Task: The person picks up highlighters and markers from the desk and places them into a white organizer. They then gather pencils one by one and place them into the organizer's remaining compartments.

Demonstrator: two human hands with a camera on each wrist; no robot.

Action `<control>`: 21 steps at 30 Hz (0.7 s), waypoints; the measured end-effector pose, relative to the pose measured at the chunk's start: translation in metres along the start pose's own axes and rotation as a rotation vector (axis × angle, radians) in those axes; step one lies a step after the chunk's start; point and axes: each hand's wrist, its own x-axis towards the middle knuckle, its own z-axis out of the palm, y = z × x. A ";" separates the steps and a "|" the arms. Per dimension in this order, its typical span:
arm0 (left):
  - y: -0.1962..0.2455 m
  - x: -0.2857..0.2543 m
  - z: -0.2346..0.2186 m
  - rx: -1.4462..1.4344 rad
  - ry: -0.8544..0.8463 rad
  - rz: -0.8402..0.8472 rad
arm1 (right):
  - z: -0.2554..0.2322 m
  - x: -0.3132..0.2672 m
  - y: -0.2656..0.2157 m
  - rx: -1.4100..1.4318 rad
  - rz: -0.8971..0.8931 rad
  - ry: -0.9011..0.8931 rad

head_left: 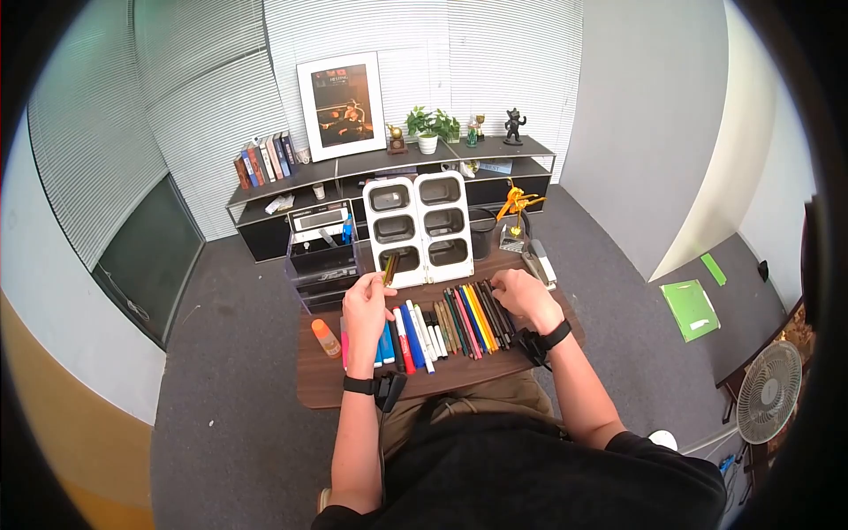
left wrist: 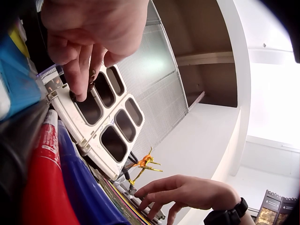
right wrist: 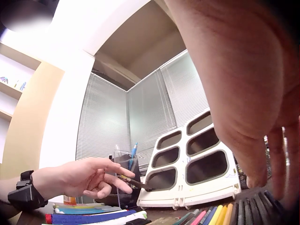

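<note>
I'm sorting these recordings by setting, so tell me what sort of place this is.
Probably an office or study: there is a row of books on a low shelf unit, blinds behind, and markers and pencils laid out on a small table.

In front of me the table (head_left: 316, 382) has a matt wood-grain top. The white rack (head_left: 422, 212) looks like smooth plastic, the blue marker (left wrist: 86, 187) glossy plastic, and my black shirt (head_left: 530, 473) soft matt cloth.
</note>
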 end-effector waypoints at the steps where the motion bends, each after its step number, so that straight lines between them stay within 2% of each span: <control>1: -0.004 0.002 0.000 0.013 0.008 0.012 | 0.000 0.000 0.000 0.007 0.007 -0.004; 9: -0.008 0.005 0.000 -0.019 0.006 0.088 | -0.004 -0.004 -0.006 0.003 0.024 -0.006; 14: 0.003 0.001 0.002 -0.210 0.071 0.211 | 0.001 -0.002 -0.005 0.016 0.013 0.033; 21: 0.008 -0.005 -0.002 -0.294 0.116 0.325 | -0.009 -0.006 -0.020 0.075 -0.025 0.084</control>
